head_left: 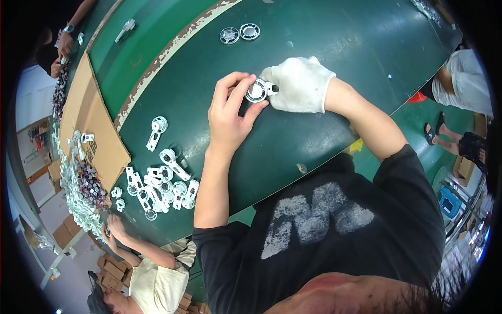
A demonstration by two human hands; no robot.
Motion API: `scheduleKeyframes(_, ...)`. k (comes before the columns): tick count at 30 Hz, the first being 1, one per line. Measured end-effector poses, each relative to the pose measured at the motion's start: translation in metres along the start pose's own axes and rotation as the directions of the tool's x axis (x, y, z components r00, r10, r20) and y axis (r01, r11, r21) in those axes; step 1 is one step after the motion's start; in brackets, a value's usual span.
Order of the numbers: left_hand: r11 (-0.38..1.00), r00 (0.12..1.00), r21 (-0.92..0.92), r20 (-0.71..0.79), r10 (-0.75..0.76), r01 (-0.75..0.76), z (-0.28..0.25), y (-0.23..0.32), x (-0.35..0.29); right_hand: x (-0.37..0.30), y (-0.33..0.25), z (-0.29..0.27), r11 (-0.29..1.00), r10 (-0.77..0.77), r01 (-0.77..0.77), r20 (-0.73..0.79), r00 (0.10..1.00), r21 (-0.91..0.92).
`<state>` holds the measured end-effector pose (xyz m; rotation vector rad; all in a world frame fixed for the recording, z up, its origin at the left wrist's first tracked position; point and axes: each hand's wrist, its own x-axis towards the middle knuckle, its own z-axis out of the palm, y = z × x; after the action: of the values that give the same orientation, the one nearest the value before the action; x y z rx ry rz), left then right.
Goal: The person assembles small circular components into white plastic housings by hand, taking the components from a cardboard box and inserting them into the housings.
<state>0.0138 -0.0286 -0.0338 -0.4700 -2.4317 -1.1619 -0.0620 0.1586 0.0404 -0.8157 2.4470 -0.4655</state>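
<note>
Over the green table [293, 141], my bare left hand [231, 110] pinches the rim of a small white handheld fan [257, 91] between thumb and fingers. The fan's round spoked grille shows between my hands. My right hand [302, 85], in a white glove, is closed around the fan's handle end, and the glove hides most of that end. Beyond my hands, two round fan grilles [250, 31] lie side by side. Left of my left forearm lies a loose group of similar white fan parts [157, 189], with one more fan [157, 131] apart from it.
A cardboard sheet [86, 115] stands at the left beside heaped white parts [76, 193] and small dark motors [91, 183]. A co-worker in a cream shirt [159, 280] reaches there. Another person's hands [63, 49] work at far left. A chipped ledge [172, 47] borders a green belt [130, 57].
</note>
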Motion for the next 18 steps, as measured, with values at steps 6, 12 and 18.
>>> scheduleKeyframes(6, 0.991, 0.999, -0.135, 0.038, -0.016, 0.021, -0.001, -0.002, 0.000, 0.003, 0.001, 0.002, 1.000, -0.020, 0.020, 0.009, 1.000, 0.021)
scheduleKeyframes(12, 0.981, 0.999, -0.193, 0.043, 0.028, -0.020, -0.004, -0.001, 0.003, 0.001, 0.000, 0.002, 0.998, -0.029, 0.029, 0.005, 1.000, 0.050)
scheduleKeyframes(18, 0.993, 0.998, -0.105, 0.007, 0.061, -0.059, -0.005, -0.002, 0.000, 0.006, 0.015, 0.004, 0.958, -0.185, 0.178, 0.009, 0.983, 0.227)
